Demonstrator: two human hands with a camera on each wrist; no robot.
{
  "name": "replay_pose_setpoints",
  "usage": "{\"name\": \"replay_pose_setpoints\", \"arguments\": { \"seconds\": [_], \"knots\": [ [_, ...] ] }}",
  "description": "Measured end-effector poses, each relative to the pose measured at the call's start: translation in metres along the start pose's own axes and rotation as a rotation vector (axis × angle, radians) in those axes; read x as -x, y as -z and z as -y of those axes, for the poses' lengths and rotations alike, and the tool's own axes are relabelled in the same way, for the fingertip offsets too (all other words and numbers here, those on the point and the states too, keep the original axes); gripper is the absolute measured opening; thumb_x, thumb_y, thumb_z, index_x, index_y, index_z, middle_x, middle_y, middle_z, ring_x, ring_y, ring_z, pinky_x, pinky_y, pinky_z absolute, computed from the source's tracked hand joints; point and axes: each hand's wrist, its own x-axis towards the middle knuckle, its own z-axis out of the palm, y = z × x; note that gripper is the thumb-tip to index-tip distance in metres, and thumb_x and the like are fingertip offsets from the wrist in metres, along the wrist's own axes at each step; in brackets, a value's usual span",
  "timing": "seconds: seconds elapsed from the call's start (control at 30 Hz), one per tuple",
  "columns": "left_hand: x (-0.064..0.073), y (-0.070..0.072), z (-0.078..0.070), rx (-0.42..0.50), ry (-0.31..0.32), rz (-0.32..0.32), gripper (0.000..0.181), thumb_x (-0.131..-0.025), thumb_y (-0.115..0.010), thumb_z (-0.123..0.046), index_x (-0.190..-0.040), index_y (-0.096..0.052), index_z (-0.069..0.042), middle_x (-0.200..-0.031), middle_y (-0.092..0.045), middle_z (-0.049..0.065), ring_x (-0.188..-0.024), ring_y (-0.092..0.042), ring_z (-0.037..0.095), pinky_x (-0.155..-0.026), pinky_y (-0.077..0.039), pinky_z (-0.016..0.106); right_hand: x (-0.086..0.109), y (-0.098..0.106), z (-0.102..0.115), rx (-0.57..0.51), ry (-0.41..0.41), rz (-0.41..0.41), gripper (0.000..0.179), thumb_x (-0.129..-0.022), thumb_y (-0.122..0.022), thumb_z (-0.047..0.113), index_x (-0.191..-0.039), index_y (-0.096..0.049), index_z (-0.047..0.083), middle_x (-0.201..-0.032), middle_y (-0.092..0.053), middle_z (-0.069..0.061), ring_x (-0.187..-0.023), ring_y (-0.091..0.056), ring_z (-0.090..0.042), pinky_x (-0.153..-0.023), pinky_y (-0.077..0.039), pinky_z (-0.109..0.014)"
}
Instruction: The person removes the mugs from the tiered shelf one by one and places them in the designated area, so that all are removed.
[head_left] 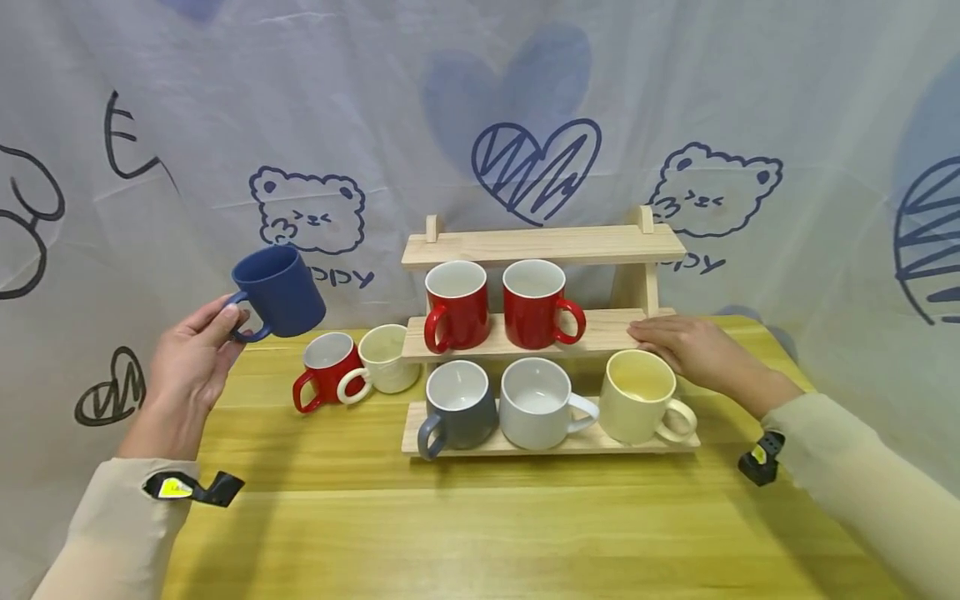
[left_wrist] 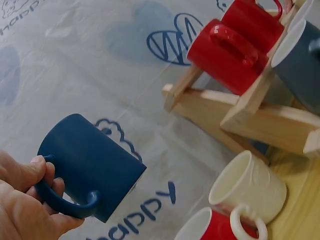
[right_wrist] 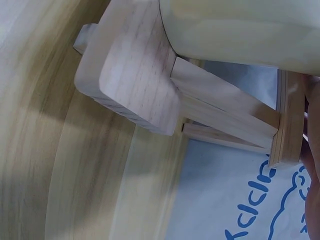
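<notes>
My left hand (head_left: 187, 354) holds a blue mug (head_left: 281, 292) by its handle, lifted above the table at the left. The left wrist view shows thumb and fingers pinching that handle (left_wrist: 65, 202), with the mug tilted. On the right end of the middle shelf of a wooden rack (head_left: 607, 332) rests my right hand (head_left: 693, 350), fingers stretched over the board. Two red mugs (head_left: 459, 307) stand on this same shelf. Below them sit a grey mug (head_left: 461, 408), a white mug (head_left: 536, 408) and a pale yellow mug (head_left: 637, 400), nearest my right hand.
Left of the rack, a red-and-white mug (head_left: 330, 371) and a cream mug (head_left: 390, 358) stand on the wooden table (head_left: 465, 533). The rack's top shelf (head_left: 543, 244) runs across above the red mugs. A printed curtain (head_left: 412, 100) hangs behind.
</notes>
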Motion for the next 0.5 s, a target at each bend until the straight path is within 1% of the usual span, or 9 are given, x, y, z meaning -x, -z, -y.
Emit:
{"name": "replay_pose_setpoints", "arguments": {
  "seconds": [0.1,0.17,0.23,0.33,0.5],
  "knots": [
    [-0.001,0.008,0.003,0.03,0.009,-0.009,0.031,-0.086,-0.073,-0.013,-0.118,-0.071,-0.012,-0.109,-0.058,0.003,-0.1,-0.057,0.012,-0.09,-0.049,0.023,-0.001,0.0,0.0,0.0,-0.003,0.001,0.033,-0.082,-0.072,0.0,-0.115,-0.07,-0.001,-0.116,-0.068,-0.016,-0.104,-0.065,-0.036,-0.09,-0.049,-0.056],
    [-0.003,0.015,0.007,0.034,0.012,-0.026,0.027,-0.087,-0.072,-0.012,-0.114,-0.072,-0.013,-0.107,-0.059,0.002,-0.098,-0.058,0.011,-0.078,-0.052,0.018,-0.001,0.0,-0.001,-0.001,-0.005,0.0,0.033,-0.082,-0.072,0.0,-0.115,-0.07,-0.001,-0.116,-0.068,-0.016,-0.104,-0.065,-0.036,-0.09,-0.049,-0.055],
    [-0.004,0.02,0.01,0.034,0.008,-0.044,0.024,-0.087,-0.071,-0.011,-0.111,-0.073,-0.012,-0.105,-0.06,0.002,-0.096,-0.059,0.011,-0.075,-0.053,0.018,-0.001,0.0,-0.001,-0.004,-0.01,0.0,0.033,-0.082,-0.073,0.0,-0.115,-0.07,0.0,-0.116,-0.068,-0.016,-0.104,-0.065,-0.036,-0.09,-0.049,-0.055],
    [-0.006,0.027,0.017,0.045,-0.013,-0.059,0.02,-0.087,-0.072,-0.011,-0.107,-0.074,-0.011,-0.103,-0.061,0.003,-0.094,-0.061,0.011,-0.074,-0.054,0.018,0.0,0.0,-0.001,-0.005,-0.031,0.007,0.032,-0.083,-0.073,0.002,-0.115,-0.071,0.001,-0.117,-0.068,-0.015,-0.104,-0.065,-0.035,-0.091,-0.049,-0.055],
    [-0.009,0.042,0.027,0.137,-0.051,-0.041,0.015,-0.086,-0.071,-0.003,-0.1,-0.075,-0.005,-0.095,-0.065,0.005,-0.088,-0.065,0.011,-0.074,-0.055,0.02,-0.001,0.001,0.0,-0.014,-0.058,0.013,0.032,-0.083,-0.074,0.003,-0.115,-0.072,0.002,-0.117,-0.068,-0.014,-0.105,-0.065,-0.035,-0.091,-0.049,-0.055]
  ]
}}
